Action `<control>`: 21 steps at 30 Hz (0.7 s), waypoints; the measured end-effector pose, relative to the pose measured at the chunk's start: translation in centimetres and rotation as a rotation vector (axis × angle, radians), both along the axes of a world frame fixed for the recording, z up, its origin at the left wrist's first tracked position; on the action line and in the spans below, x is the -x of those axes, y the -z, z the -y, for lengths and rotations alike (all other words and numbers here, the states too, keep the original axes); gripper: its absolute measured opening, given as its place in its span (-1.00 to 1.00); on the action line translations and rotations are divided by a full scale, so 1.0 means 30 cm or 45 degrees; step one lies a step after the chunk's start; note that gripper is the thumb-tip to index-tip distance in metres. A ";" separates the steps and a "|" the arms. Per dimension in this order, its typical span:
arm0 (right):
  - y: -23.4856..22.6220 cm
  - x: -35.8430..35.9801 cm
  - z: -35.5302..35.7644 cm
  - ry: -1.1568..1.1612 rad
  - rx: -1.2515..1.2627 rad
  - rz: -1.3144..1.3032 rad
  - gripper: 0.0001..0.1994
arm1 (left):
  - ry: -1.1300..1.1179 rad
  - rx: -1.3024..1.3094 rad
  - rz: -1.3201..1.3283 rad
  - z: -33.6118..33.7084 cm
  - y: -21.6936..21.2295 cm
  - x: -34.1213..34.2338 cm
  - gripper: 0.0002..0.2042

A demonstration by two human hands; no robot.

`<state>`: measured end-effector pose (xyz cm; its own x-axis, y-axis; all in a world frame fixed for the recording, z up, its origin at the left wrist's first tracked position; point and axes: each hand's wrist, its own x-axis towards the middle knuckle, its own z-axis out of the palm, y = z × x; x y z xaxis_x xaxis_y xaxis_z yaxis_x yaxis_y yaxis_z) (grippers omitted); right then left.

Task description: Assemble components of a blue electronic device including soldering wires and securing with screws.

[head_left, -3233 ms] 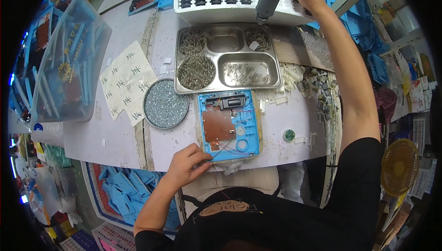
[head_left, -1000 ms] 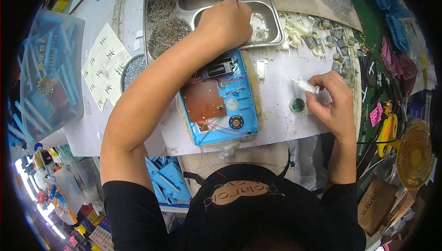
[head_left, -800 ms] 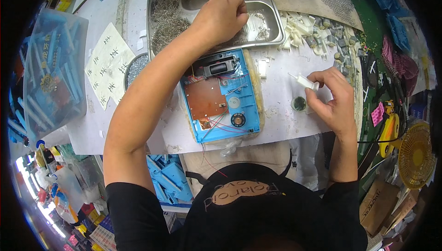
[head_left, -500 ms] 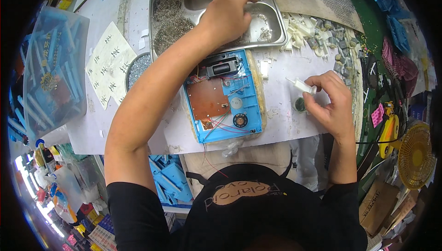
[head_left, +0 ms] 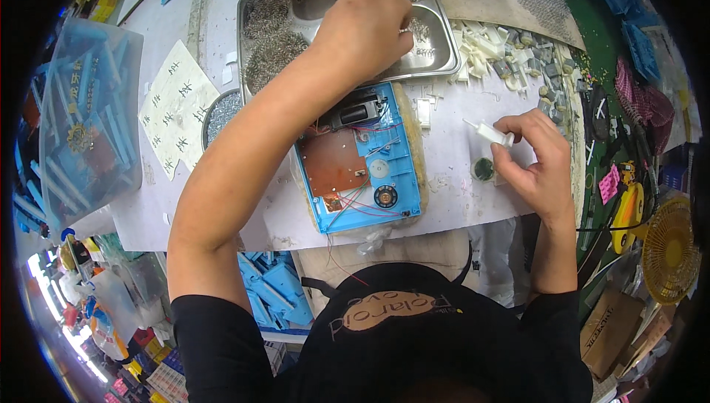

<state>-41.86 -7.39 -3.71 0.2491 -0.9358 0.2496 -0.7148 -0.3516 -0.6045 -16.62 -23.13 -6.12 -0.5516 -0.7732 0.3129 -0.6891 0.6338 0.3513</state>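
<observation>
My left hand (head_left: pixel 364 35) is over the right side of a divided steel tray (head_left: pixel 347 81), fingers curled in beside the lower right compartment. What they pinch, if anything, is hidden. Small metal springs (head_left: pixel 277 55) fill several of the compartments. Off to the right, my right hand (head_left: pixel 538 155) pinches a small white plastic plunger-like part (head_left: pixel 489 134) with a thin tip pointing left, above a small round dark-green-topped container (head_left: pixel 484 169). Between my arms lies an open blue plastic housing (head_left: pixel 403 153) with a brown board, a round speaker (head_left: pixel 385 196) and red wires.
White and grey plastic parts (head_left: pixel 510 55) are heaped right of the tray. A translucent bin (head_left: pixel 92 114) of blue parts stands at left, near a marked paper sheet (head_left: pixel 174 103) and a round dish (head_left: pixel 218 114). A yellow fan (head_left: pixel 668 251) is at far right.
My left hand has drawn back a little toward me from the upper right compartment, its fingers more curled. My right hand still holds the white part, turned slightly.
</observation>
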 end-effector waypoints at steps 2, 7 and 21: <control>0.002 -0.006 0.004 0.003 0.012 0.007 -0.78 | -0.019 -0.154 -0.100 -0.003 -0.027 -0.020 -0.80; -0.011 -0.031 0.027 -0.044 0.060 -0.001 -0.78 | -0.069 -0.173 0.018 -0.009 -0.023 -0.021 -0.79; -0.023 -0.026 -0.002 -0.062 0.101 0.071 -0.76 | 0.190 -0.043 0.048 -0.092 -0.026 0.032 -0.86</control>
<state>-41.08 -7.34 -3.03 0.2775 -0.8996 0.3373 -0.6619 -0.4335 -0.6115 -17.58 -20.36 -5.33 -0.6722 -0.6912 0.2653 -0.6010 0.7187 0.3497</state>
